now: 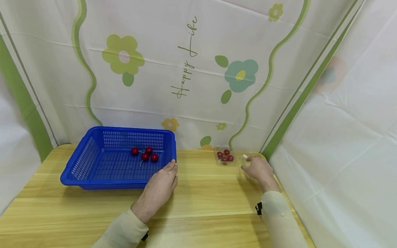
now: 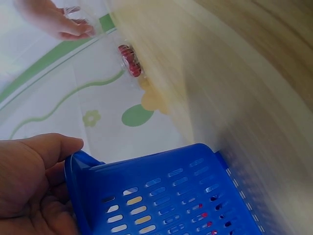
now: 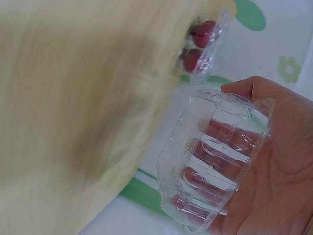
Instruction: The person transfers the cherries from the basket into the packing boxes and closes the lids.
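My left hand [image 1: 158, 184] grips the right rim of a blue plastic basket [image 1: 113, 184]. Thumb and curled fingers pinch that rim in the left wrist view. Several red cherries [image 1: 145, 156] with stems lie inside, toward the basket's back right. Over the table's back right corner, my right hand [image 1: 259, 169] holds a clear plastic box [image 3: 210, 161]. Its fingers show through the plastic, and no fruit is in it. Left of this hand stands a second clear box [image 3: 221, 34] with several cherries [image 1: 224, 159] in it.
The wooden table [image 1: 192, 222] carries the basket on its left side. A white flowered curtain [image 1: 199, 112] hangs along the table's back edge, and white cloth [image 1: 352, 167] closes off the right side.
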`<state>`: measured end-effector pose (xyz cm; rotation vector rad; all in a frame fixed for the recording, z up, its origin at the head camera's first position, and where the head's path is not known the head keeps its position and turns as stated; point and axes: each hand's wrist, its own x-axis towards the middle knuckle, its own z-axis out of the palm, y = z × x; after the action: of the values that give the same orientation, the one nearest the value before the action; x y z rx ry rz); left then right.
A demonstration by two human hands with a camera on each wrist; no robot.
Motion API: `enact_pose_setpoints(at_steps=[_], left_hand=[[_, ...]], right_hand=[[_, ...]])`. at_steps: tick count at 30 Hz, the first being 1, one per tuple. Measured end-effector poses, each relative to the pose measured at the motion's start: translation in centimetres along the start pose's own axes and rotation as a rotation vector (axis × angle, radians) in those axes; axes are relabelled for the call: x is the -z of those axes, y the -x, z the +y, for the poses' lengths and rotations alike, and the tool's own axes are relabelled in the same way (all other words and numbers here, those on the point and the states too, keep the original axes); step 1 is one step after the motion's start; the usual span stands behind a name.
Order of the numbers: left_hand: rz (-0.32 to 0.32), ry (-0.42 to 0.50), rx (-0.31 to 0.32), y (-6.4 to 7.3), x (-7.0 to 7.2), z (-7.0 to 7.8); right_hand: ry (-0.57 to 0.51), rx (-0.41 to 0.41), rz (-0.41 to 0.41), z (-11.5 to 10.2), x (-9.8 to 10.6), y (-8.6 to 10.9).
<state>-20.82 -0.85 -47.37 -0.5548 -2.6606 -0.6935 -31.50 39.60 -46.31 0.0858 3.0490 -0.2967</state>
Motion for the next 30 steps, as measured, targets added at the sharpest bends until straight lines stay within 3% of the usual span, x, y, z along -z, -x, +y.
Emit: enact_pose_setpoints(at_steps=[4, 11, 20, 30], left_hand=[[0.003, 0.003, 0.0, 0.1, 0.0, 0.0], [0.064, 0.014, -0.046, 0.1, -0.6, -0.4], [0.005, 0.011, -0.002, 0.0, 0.0, 0.0], [0.011, 0.018, -0.003, 0.0, -0.3, -0.2]], right_hand=[[0.015, 0.027, 0.02, -0.9, 0.3, 0.5], [0.022, 0.036, 0.041, -3.3, 0.4, 1.3], [0.066, 0.105, 0.075, -6.7, -0.2, 2.5], [0.081, 0.192, 0.112, -10.0, -1.2, 3.5]])
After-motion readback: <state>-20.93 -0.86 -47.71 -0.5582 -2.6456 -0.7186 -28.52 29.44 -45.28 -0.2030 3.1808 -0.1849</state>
